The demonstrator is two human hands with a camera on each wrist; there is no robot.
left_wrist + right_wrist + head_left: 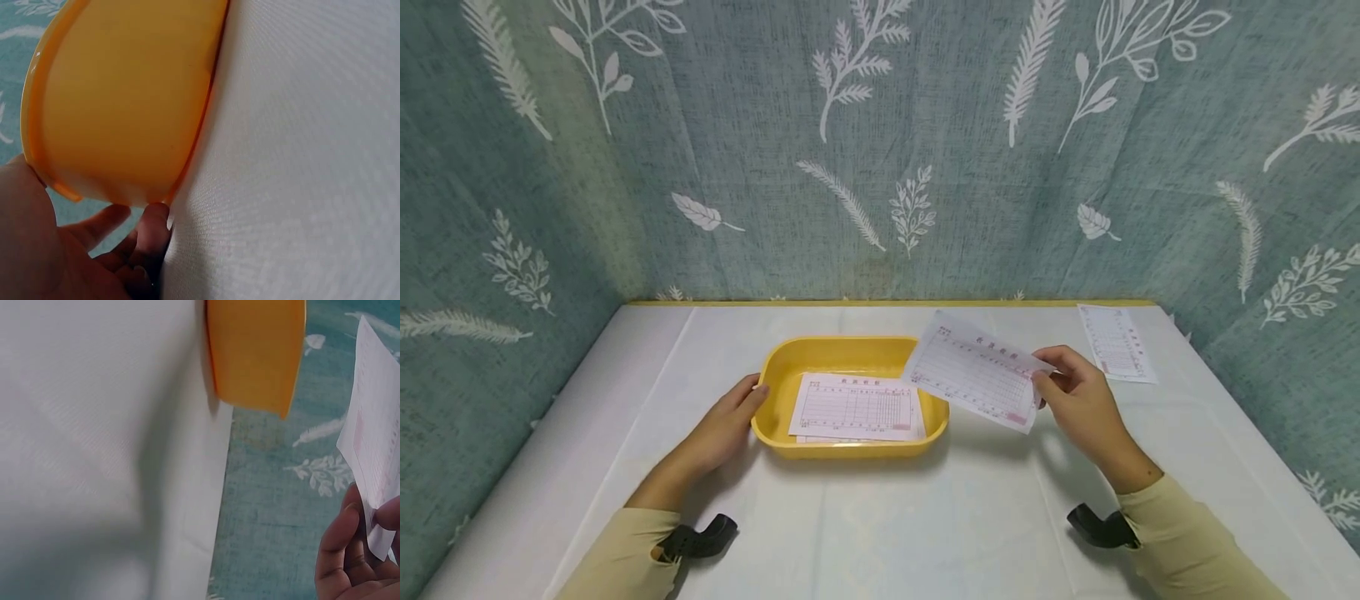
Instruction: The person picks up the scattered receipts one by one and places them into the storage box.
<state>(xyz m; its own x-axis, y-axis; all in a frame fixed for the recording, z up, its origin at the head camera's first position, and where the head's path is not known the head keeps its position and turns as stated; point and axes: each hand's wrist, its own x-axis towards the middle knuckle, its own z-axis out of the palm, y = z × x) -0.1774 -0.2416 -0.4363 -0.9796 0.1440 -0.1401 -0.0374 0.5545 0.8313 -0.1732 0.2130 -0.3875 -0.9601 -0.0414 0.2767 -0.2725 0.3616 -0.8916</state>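
Note:
A yellow plastic tray (850, 451) stands on the white table, with printed paper forms (856, 408) lying overlapped inside. My left hand (727, 423) grips its left end, thumb over the rim and fingers against the outer wall, as the left wrist view shows (94, 250). Between thumb and fingers my right hand (1078, 404) pinches the right edge of a single form (973, 367). That sheet is held up in the air, its left corner overlapping the tray's right end in the head view. In the right wrist view the pinched sheet (378, 431) is seen at a slant.
Another printed form (1117, 343) lies on the table at the back right, beyond my right hand. Green cloth (880, 192) with white leaf patterns hangs behind and at both sides of the white table (880, 525). Black bands (700, 537) sit on both wrists.

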